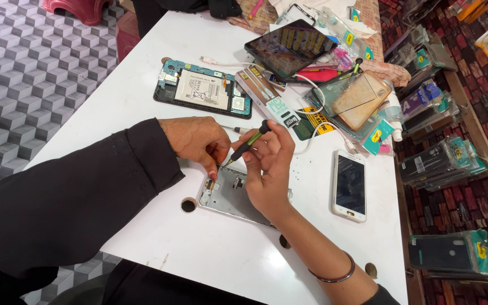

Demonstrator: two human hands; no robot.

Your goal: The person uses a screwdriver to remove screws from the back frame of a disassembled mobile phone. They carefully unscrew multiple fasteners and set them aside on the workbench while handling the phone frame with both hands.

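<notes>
Screens: a white phone [350,185] lies face up near the right edge of the worktop [131,96], its screen dark. A black tablet [289,46] with a dark, reflecting screen rests tilted on clutter at the far edge.

Labels: the opened tablet body [203,89] toward the far left shows a white rectangular battery label [201,90] with dark print.

Packages: a long white and green box [269,97] lies just right of that body. Clear pouches with yellow tags [347,39] and teal-trimmed packets [378,135] crowd the far right corner. Beyond the right edge, bagged phone covers [441,162] lie stacked on a shelf; contents mostly dark.
</notes>
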